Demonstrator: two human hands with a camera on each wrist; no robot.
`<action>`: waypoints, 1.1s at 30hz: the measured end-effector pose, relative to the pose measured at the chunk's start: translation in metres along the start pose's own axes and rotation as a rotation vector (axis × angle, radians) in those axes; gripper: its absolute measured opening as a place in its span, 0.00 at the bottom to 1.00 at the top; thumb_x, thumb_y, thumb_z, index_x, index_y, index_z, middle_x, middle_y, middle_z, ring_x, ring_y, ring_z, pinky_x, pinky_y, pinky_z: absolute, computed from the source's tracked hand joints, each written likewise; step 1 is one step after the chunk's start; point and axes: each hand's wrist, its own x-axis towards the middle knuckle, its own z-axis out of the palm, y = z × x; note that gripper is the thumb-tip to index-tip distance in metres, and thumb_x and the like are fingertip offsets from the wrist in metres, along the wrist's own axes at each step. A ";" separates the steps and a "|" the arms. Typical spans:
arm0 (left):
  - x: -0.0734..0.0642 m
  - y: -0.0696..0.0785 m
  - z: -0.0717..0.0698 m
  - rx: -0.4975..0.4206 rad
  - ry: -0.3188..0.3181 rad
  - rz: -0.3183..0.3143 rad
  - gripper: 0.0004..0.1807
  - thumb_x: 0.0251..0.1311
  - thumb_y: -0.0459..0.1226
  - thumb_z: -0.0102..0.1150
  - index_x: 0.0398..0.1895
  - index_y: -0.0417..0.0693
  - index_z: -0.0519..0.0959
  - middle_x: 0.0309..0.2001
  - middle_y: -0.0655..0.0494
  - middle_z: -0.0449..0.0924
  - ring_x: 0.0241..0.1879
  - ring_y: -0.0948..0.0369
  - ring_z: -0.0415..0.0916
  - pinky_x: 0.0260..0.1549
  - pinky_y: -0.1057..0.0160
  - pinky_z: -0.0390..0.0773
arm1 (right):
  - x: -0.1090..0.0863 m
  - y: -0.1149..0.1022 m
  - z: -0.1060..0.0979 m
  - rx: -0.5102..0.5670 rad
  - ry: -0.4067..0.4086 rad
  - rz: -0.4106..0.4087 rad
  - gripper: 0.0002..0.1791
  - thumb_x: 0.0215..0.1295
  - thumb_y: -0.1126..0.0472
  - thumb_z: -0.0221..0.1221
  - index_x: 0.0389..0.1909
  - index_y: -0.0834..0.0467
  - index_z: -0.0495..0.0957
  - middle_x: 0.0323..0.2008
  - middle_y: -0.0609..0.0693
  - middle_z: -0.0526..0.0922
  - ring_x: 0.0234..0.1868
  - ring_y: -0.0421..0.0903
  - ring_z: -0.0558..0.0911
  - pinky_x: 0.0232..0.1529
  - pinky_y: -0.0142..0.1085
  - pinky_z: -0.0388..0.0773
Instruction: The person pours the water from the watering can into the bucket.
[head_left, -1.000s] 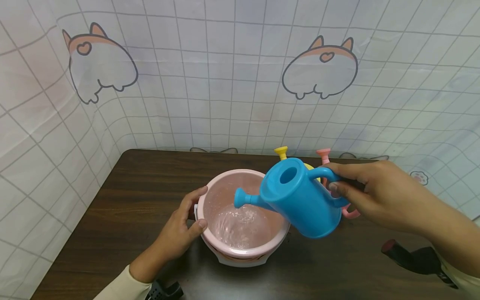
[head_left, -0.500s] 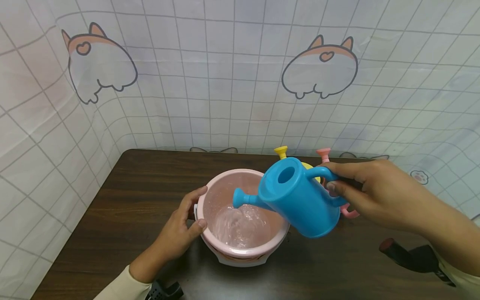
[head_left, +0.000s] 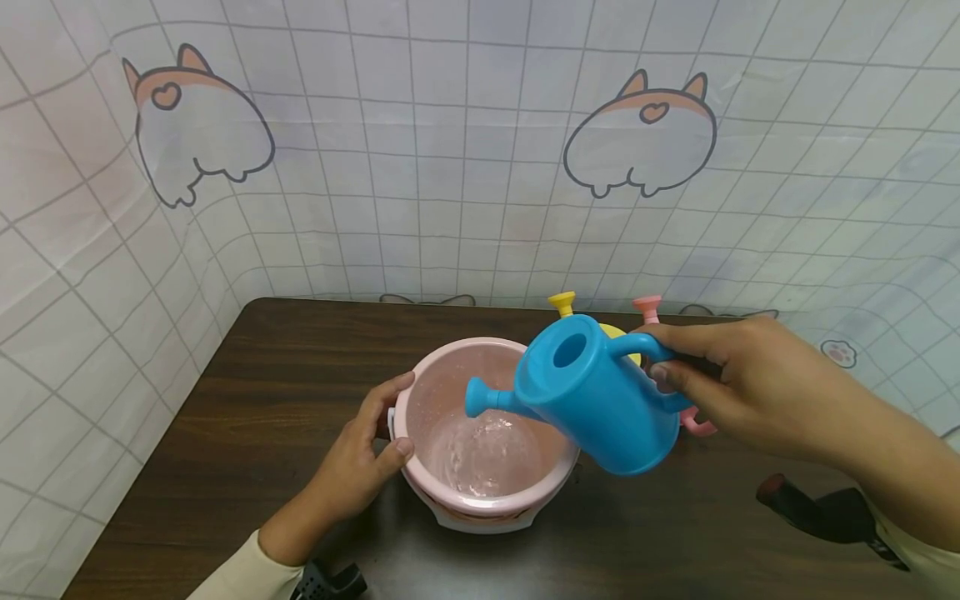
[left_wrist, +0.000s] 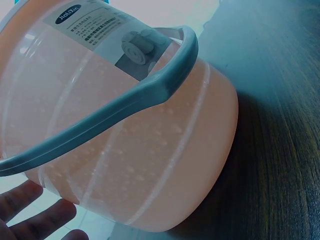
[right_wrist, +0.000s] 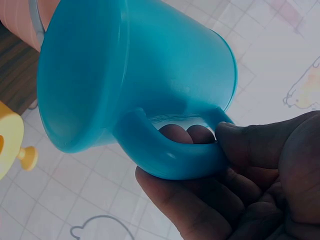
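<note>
My right hand grips the looped handle of a blue watering can, fingers through the loop in the right wrist view. The can is tilted, and its spout hangs over the opening of a pink bucket. Rippling water shows inside the bucket below the spout. On the bucket's left side my left hand holds the rim, thumb at the front and fingers farther back. The left wrist view shows the bucket's wall, label and lowered grey carrying handle, with fingertips near the wall.
Partly hidden behind the blue can stand a yellow watering can and a pink one. The bucket stands on a dark wooden table. A gridded curtain rises along the table's back.
The blue can has shifted very slightly left, with the right hand. Ripples in the bucket look smaller than half a second ago. The left hand and bucket stay in place.
</note>
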 end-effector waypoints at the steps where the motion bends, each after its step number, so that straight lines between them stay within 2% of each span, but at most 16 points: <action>1: 0.000 0.000 0.000 0.000 -0.001 -0.001 0.36 0.72 0.55 0.53 0.79 0.59 0.57 0.55 0.50 0.77 0.41 0.60 0.79 0.43 0.54 0.78 | 0.000 0.000 0.000 -0.002 0.000 0.000 0.25 0.63 0.67 0.69 0.62 0.65 0.80 0.35 0.45 0.85 0.17 0.28 0.67 0.16 0.30 0.68; 7: 0.000 0.001 0.000 -0.002 -0.003 0.001 0.36 0.73 0.55 0.52 0.79 0.59 0.57 0.55 0.50 0.76 0.41 0.60 0.79 0.44 0.54 0.77 | 0.000 -0.001 -0.001 -0.005 -0.011 0.009 0.25 0.64 0.66 0.69 0.62 0.64 0.80 0.31 0.43 0.83 0.16 0.28 0.68 0.16 0.30 0.69; 14: 0.000 0.000 0.000 0.002 0.002 0.001 0.36 0.72 0.54 0.53 0.79 0.59 0.57 0.54 0.50 0.77 0.41 0.60 0.79 0.44 0.54 0.77 | 0.000 -0.002 -0.002 -0.001 -0.026 0.035 0.26 0.65 0.65 0.69 0.64 0.64 0.79 0.37 0.47 0.86 0.19 0.29 0.72 0.18 0.30 0.71; 23: 0.000 0.000 0.001 -0.005 0.004 0.005 0.36 0.72 0.54 0.53 0.79 0.59 0.58 0.53 0.50 0.77 0.41 0.60 0.79 0.43 0.55 0.78 | 0.001 -0.003 -0.003 -0.013 -0.034 0.039 0.25 0.65 0.65 0.68 0.63 0.64 0.79 0.35 0.46 0.85 0.19 0.29 0.72 0.18 0.30 0.71; 33: 0.000 0.000 0.001 -0.005 0.000 0.001 0.36 0.72 0.53 0.54 0.79 0.58 0.58 0.53 0.49 0.77 0.41 0.60 0.79 0.43 0.55 0.78 | 0.001 -0.003 -0.004 0.020 -0.055 0.080 0.26 0.67 0.65 0.67 0.65 0.65 0.77 0.40 0.50 0.87 0.21 0.29 0.76 0.20 0.30 0.75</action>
